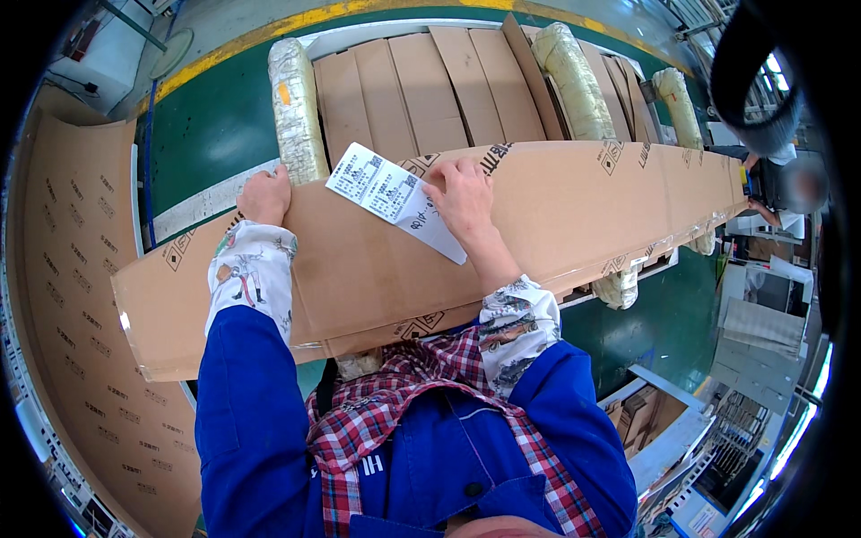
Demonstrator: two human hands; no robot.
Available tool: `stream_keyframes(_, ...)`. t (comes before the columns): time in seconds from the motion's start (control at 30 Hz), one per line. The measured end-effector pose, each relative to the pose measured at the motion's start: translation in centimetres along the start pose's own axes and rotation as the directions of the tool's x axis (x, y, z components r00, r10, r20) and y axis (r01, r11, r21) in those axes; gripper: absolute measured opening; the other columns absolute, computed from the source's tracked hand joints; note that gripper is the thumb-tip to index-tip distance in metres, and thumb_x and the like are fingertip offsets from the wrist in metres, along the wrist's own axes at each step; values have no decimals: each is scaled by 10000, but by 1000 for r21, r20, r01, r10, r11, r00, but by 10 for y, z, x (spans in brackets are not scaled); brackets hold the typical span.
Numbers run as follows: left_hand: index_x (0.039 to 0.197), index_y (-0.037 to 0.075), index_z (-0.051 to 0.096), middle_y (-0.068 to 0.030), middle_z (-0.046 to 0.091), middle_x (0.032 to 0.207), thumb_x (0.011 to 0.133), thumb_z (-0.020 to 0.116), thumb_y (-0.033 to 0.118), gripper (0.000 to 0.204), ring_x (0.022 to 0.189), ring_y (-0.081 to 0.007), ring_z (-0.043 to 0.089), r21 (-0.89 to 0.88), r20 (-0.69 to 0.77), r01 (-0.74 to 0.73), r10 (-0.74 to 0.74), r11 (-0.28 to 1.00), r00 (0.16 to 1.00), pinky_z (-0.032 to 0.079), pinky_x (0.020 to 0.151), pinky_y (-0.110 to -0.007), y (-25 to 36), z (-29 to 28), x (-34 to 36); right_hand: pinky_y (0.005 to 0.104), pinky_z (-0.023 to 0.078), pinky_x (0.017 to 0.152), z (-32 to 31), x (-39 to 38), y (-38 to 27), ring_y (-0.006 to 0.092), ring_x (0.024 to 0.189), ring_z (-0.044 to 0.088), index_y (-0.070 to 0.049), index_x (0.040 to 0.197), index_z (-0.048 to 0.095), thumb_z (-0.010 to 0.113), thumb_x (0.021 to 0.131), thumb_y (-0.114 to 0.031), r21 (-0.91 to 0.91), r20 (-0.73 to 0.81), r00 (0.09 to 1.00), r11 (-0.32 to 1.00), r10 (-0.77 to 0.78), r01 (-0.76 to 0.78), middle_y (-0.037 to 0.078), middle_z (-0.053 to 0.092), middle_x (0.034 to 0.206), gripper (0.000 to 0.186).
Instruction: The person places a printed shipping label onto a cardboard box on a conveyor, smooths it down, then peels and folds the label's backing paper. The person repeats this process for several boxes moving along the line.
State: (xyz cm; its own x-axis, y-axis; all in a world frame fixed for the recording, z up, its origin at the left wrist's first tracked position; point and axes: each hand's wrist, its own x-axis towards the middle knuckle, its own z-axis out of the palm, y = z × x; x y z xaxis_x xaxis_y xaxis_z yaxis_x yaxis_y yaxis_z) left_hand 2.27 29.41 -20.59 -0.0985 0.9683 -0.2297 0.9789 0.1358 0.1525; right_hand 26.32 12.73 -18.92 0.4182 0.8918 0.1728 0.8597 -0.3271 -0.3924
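A long, flat cardboard carton (556, 215) lies across in front of me, its seams taped. My left hand (265, 195) is closed over the carton's far edge, left of a white label sheet (381, 186). This sheet carries printed stickers and handwriting, and lies slantwise on the carton's upper face. My right hand (466, 193) has its fingers bent, with thumb and forefinger at the sheet's right edge. The hand hides part of that edge.
Beyond the carton, several brown cardboard panels (408, 85) lie on a rack between wrapped, padded bars (296, 108). A large printed cardboard sheet (81, 296) curves along the left. At the far right, another person's hand (764, 213) is by the carton's end. A cart (668, 430) stands lower right.
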Motion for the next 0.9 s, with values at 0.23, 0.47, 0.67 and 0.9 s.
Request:
stream_keyframes(0.23, 947, 53, 652, -178, 610, 1011, 783, 420, 484, 515, 954, -335, 573, -8, -14, -29, 28, 1000, 999, 402, 860, -428, -10, 4, 9, 394, 400, 742, 11, -1, 2, 242, 845, 532, -147, 662, 634, 659, 633, -173, 84, -7, 1000, 996, -9, 9, 53, 557, 805, 46)
stream_keyframes(0.47, 993, 49, 613, -224, 604, 932, 807, 441, 416, 445, 881, -395, 565, 98, 48, -298, 294, 950, 955, 430, 787, -463, -37, 40, 36, 407, 423, 704, 42, -1, 3, 265, 832, 552, -122, 800, 587, 546, 691, -185, -154, -6, 989, 977, 147, -146, 93, 578, 867, 133)
stream_keyframes(0.67, 942, -3, 621, -220, 598, 984, 798, 385, 465, 543, 923, -390, 554, -59, -15, -63, 62, 996, 998, 415, 809, -453, 1, 5, -5, 407, 427, 719, 7, -5, 2, 279, 839, 563, -36, 848, 572, 516, 697, -116, -108, 142, 985, 991, 94, -79, 130, 582, 854, 180)
stream_keyframes(0.9, 906, -32, 611, -260, 582, 965, 811, 411, 461, 541, 928, -421, 538, -129, 47, -151, 158, 980, 986, 410, 805, -480, -10, 12, 11, 392, 440, 713, 13, 2, 1, 250, 813, 601, -101, 798, 624, 544, 705, -135, -108, 257, 959, 989, 123, -98, 96, 627, 814, 127)
